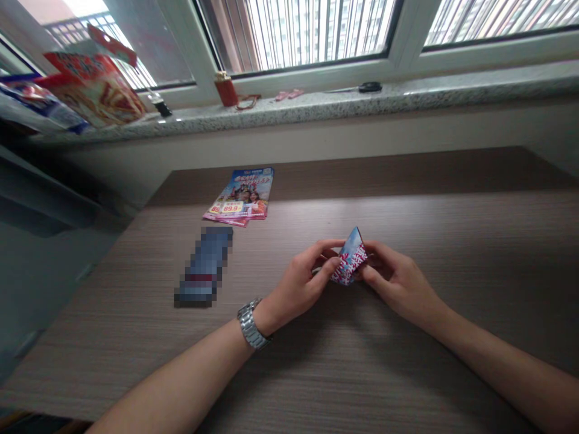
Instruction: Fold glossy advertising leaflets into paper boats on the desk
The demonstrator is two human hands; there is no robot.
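Between my two hands, just above the table, is a small folded paper (351, 258), printed light blue with red and white lettering and coming to a point at the top. My left hand (312, 270) pinches its left side, thumb across the front; a metal watch is on that wrist. On the other side, my right hand (392, 274) grips the right edge between thumb and fingers. Some fingertips are hidden behind the paper.
Left of my hands, a stack of printed flyers (246, 196) lies on the wooden table (434, 229), with a pixelated dark phone-like object (203, 268) nearer me. On the windowsill (316, 105) stand food packets (97, 87), a red lighter-like item (226, 90) and scissors (368, 87).
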